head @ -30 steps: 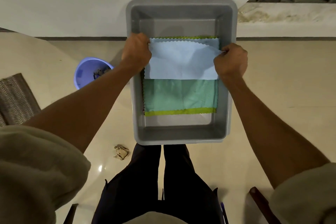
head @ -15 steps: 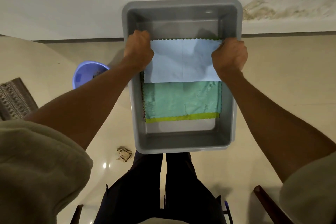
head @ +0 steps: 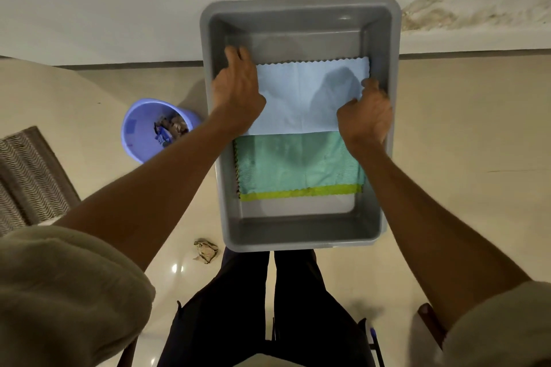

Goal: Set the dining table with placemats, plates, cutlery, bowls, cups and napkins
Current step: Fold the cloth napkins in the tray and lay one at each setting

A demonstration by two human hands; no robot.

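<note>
A light blue napkin with a scalloped edge lies flat in a grey plastic tub, on top of a green napkin. Below that shows a lime-yellow strip of cloth. My left hand rests on the blue napkin's left edge with its fingers stretched toward the tub's far wall. My right hand hovers over the napkin's right edge with loosely curled fingers that hold nothing, and it casts a shadow on the cloth.
The tub sits in front of my legs above a glossy beige floor. A purple bucket with scraps stands to the left, a crumpled paper lies near my feet, and a patterned mat is at far left. A white wall is close behind.
Both hands gripped the blue napkin's far corners before. Now the napkin lies flat in the tub, both grips have loosened, and the right hand has drawn back toward me.
</note>
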